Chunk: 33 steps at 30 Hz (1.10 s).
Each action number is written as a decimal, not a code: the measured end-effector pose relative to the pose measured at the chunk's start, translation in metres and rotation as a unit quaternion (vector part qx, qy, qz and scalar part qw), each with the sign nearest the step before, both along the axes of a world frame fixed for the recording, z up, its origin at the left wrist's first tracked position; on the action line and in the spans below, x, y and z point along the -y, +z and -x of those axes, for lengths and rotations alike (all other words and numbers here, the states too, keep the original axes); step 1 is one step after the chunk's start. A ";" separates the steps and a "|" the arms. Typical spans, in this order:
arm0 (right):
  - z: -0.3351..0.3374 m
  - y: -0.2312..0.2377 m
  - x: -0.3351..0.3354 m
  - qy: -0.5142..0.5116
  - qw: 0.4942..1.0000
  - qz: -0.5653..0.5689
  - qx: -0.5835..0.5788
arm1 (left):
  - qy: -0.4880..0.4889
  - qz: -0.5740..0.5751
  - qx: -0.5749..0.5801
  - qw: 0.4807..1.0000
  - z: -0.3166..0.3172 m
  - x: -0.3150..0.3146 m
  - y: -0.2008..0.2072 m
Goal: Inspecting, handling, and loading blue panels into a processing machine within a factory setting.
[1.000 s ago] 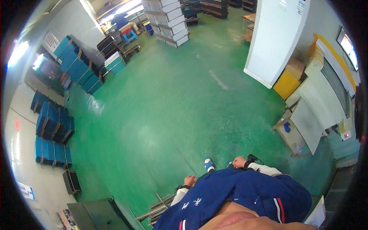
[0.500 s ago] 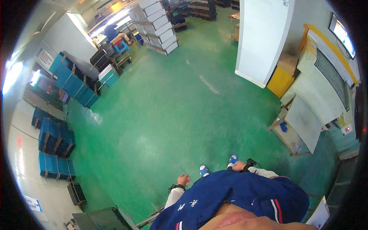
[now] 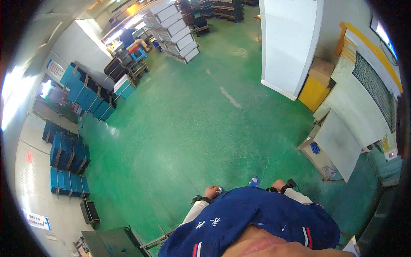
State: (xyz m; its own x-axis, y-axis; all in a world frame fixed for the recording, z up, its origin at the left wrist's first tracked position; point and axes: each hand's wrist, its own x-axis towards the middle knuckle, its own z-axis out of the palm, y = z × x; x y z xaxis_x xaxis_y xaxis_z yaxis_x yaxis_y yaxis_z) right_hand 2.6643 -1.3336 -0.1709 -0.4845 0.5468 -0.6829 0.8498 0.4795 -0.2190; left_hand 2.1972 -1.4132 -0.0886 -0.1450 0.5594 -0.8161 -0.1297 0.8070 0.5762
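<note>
My left hand [image 3: 211, 191] hangs low in front of my blue jacket [image 3: 252, 214], its fingers loosely curled in with nothing seen in them. On the other side hangs my right hand [image 3: 279, 184], near the jacket's front edge; its fingers are too small and turned away to make out. Both wrists carry black bands with small dark devices. Below my body one blue-and-white slipper [image 3: 254, 181] shows on the green floor [image 3: 171, 141]. Neither hand touches any object around me.
Blue crates [image 3: 68, 182] line the left wall. White stacked boxes [image 3: 180, 36] stand far ahead, near a seated person [image 3: 128, 38]. A white pillar [image 3: 289, 47], a yellow box [image 3: 316, 92] and a slanted board [image 3: 338, 141] are on the right. A dark cart [image 3: 111, 242] is at lower left.
My left hand has swung forward and slightly right, and my right hand has shifted right. One slipper now shows clearly where two did. The surroundings have shifted slightly in view.
</note>
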 end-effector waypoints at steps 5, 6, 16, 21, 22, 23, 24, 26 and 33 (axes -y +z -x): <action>-0.031 0.020 0.005 -0.051 0.997 0.042 -0.034 | -0.149 -0.125 -0.158 0.968 -0.017 -0.007 0.010; -0.033 0.024 0.003 -0.066 0.996 0.049 -0.041 | -0.108 -0.094 -0.141 0.980 -0.026 -0.015 0.033; -0.014 -0.011 0.009 -0.134 0.983 -0.028 -0.122 | -0.074 -0.021 -0.124 0.989 -0.052 -0.050 0.061; -0.013 -0.024 0.010 -0.209 0.951 -0.031 -0.224 | -0.057 -0.047 -0.107 0.991 -0.047 -0.063 0.029; -0.015 -0.022 0.008 -0.211 0.951 -0.031 -0.222 | -0.077 -0.027 -0.123 0.989 -0.047 -0.070 0.028; -0.011 -0.003 0.004 -0.306 0.934 0.021 -0.186 | -0.076 -0.025 -0.124 0.989 -0.045 -0.075 0.026; -0.010 0.004 -0.001 -0.397 0.903 0.070 -0.146 | -0.069 -0.017 -0.120 0.990 -0.043 -0.081 0.023; -0.013 0.010 -0.007 -0.403 0.902 0.061 -0.142 | -0.063 -0.010 -0.113 0.992 -0.037 -0.095 0.017; -0.051 -0.063 -0.020 -0.268 0.961 0.037 -0.048 | -0.056 -0.017 -0.077 0.995 -0.011 -0.170 -0.014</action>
State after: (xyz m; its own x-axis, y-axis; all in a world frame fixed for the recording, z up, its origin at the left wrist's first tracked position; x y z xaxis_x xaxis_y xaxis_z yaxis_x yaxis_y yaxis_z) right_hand 2.7148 -1.3136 -0.2339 -0.2092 0.6874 -0.6955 0.9446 -0.0418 -0.3255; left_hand 2.2078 -1.2429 -0.1029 -0.2016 0.6053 -0.7701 0.0519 0.7917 0.6087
